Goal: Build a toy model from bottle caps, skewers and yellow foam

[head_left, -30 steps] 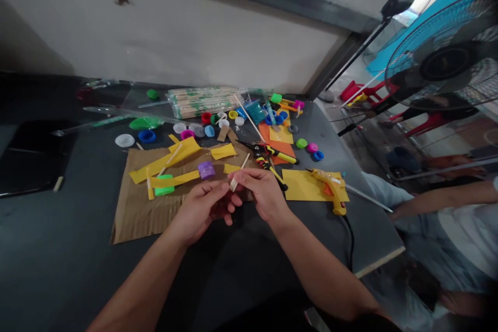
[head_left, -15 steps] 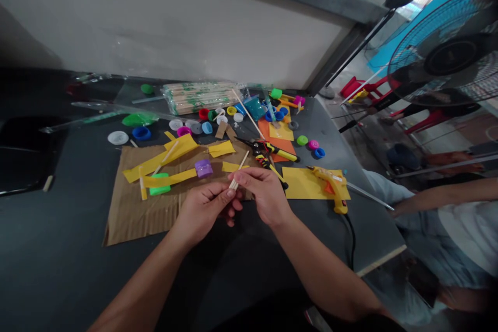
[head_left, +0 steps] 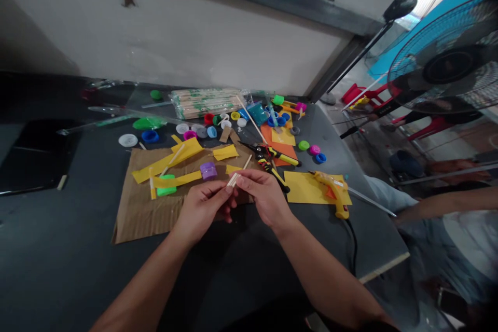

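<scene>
Between both hands is a small bundle of short wooden sticks (head_left: 233,180), pale and side by side. My left hand (head_left: 206,205) pinches it from the left with thumb and fingers. From the right, my right hand (head_left: 262,194) grips the same sticks, thumb on top. A longer stick (head_left: 248,161) shows just beyond my fingers; whether it is held cannot be made out. Below and behind the hands lies a brown cardboard sheet (head_left: 136,218) with yellow paper strips (head_left: 182,180), a purple bottle cap (head_left: 208,170) and a green cap (head_left: 166,191) on it.
Black-and-yellow pliers (head_left: 268,154) lie beyond my right hand. A yellow glue gun (head_left: 332,189) rests on yellow paper (head_left: 295,187), its cord trailing forward. Wrapped chopsticks (head_left: 206,102) and scattered bottle caps line the back. A fan (head_left: 447,65) and a seated person (head_left: 447,228) are at right.
The view has shifted slightly, so the table things appear a little farther right and lower. Both hands keep hold of the sticks, with the fingers shifted slightly around them.
</scene>
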Available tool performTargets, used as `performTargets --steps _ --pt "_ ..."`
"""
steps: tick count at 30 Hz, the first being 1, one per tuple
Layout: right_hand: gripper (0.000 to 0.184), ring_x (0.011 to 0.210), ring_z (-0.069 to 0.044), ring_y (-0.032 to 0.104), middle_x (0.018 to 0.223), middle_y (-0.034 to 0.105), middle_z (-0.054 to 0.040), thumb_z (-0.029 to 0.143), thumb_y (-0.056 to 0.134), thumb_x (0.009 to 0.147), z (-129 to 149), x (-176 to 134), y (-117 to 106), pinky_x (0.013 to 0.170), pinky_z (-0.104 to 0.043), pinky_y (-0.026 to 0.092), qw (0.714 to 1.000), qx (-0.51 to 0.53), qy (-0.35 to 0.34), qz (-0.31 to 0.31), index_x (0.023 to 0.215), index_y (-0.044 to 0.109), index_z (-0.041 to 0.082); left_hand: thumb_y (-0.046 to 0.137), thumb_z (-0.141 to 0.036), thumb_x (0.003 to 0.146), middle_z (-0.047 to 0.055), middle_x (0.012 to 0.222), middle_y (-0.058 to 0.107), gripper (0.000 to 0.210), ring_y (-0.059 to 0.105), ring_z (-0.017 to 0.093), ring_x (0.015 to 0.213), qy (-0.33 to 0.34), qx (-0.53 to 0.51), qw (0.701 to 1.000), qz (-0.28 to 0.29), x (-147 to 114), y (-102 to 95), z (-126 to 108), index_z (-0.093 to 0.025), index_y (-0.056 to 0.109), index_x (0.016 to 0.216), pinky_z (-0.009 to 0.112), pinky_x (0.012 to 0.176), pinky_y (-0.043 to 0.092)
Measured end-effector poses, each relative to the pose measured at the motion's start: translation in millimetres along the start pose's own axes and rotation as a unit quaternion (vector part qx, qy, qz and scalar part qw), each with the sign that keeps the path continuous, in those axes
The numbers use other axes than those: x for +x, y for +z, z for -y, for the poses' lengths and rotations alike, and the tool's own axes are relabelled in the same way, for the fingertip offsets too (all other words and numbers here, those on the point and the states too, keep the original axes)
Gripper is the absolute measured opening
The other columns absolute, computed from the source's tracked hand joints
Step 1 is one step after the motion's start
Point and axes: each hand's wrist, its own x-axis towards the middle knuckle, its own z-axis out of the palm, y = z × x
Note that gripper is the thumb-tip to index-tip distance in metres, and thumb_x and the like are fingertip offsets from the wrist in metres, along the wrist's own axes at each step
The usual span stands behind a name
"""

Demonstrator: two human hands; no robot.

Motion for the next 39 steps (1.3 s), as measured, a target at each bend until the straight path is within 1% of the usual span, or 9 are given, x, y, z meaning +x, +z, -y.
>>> performTargets --steps 9,13,15,19,23,28,32,35,39 --pt "0.028 0.050 -0.013 0.058 0.062 0.066 0.0013 0.035 0.082 0.061 -8 3 -2 0.052 -0.028 0.050 0.998 0.003 0.019 -0.055 0.081 0.073 0.019 0.063 -0.042 0.074 -0.002 0.057 0.057 0.028 0.052 0.008 0.043 0.030 0.057 0.998 -0.016 0 4.8 1 -0.016 0.061 0.065 0.021 0.041 0.047" --pt "0.025 0.054 -0.014 0.058 0.061 0.066 0.0012 0.036 0.080 0.062 -10 7 2 0.056 -0.028 0.049 0.993 -0.065 -0.026 -0.096 0.078 0.073 0.019 0.063 -0.043 0.075 -0.002 0.058 0.057 0.029 0.051 0.008 0.042 0.007 0.041 0.999 -0.021 1 3.7 3 -0.016 0.060 0.067 0.020 0.041 0.046" --pt "0.021 0.061 -0.015 0.060 0.063 0.067 0.0001 0.036 0.076 0.067 -8 11 6 0.063 -0.030 0.050 0.980 -0.149 -0.078 -0.109 0.079 0.074 0.019 0.066 -0.044 0.072 -0.003 0.058 0.056 0.029 0.050 0.007 0.043 0.006 0.002 0.999 -0.044 1 3.7 3 -0.016 0.061 0.071 0.021 0.040 0.047" --pt "0.014 0.080 -0.019 0.064 0.081 0.071 -0.0037 0.033 0.068 0.076 -1 18 17 0.080 -0.033 0.049 0.920 -0.319 -0.199 -0.114 0.081 0.074 0.021 0.074 -0.045 0.066 -0.003 0.062 0.056 0.034 0.049 0.008 0.049 0.029 -0.123 0.989 -0.077 2 4.8 0 -0.015 0.062 0.074 0.021 0.040 0.047" --pt "0.015 0.089 -0.020 0.063 0.088 0.071 -0.0035 0.037 0.065 0.079 3 24 27 0.088 -0.034 0.047 0.888 -0.379 -0.239 -0.100 0.081 0.074 0.024 0.076 -0.046 0.064 -0.003 0.064 0.055 0.037 0.048 0.007 0.051 0.062 -0.214 0.969 -0.106 3 6.1 3 -0.013 0.063 0.076 0.019 0.042 0.047" --pt "0.026 0.070 -0.019 0.063 0.071 0.067 -0.0029 0.044 0.067 0.075 -7 28 29 0.064 -0.032 0.051 0.944 -0.286 -0.147 -0.075 0.085 0.072 0.021 0.068 -0.047 0.074 -0.004 0.062 0.053 0.034 0.049 0.007 0.047 0.124 -0.163 0.967 -0.150 7 8.4 18 -0.014 0.061 0.075 0.020 0.043 0.046" --pt "0.026 0.050 -0.014 0.057 0.058 0.062 0.0009 0.041 0.074 0.068 -16 29 24 0.050 -0.027 0.047 0.971 -0.172 -0.148 -0.069 0.078 0.070 0.018 0.062 -0.047 0.080 -0.005 0.057 0.052 0.033 0.048 0.008 0.046 0.147 -0.065 0.970 -0.181 9 9.8 25 -0.015 0.060 0.073 0.020 0.042 0.046" --pt "0.023 0.044 -0.011 0.054 0.055 0.060 0.0032 0.038 0.076 0.066 -20 29 20 0.045 -0.024 0.045 0.982 -0.107 -0.146 -0.046 0.075 0.069 0.018 0.064 -0.048 0.078 -0.005 0.056 0.050 0.034 0.046 0.008 0.045 0.145 -0.074 0.973 -0.166 8 11.2 24 -0.015 0.059 0.069 0.021 0.041 0.047" --pt "0.024 0.040 -0.009 0.053 0.055 0.059 0.0043 0.037 0.077 0.068 -22 28 16 0.039 -0.021 0.045 0.989 -0.053 -0.137 -0.023 0.080 0.070 0.018 0.072 -0.044 0.072 -0.005 0.054 0.048 0.032 0.041 0.006 0.045 0.111 -0.180 0.973 -0.092 4 12.2 18 -0.015 0.059 0.069 0.019 0.040 0.046"
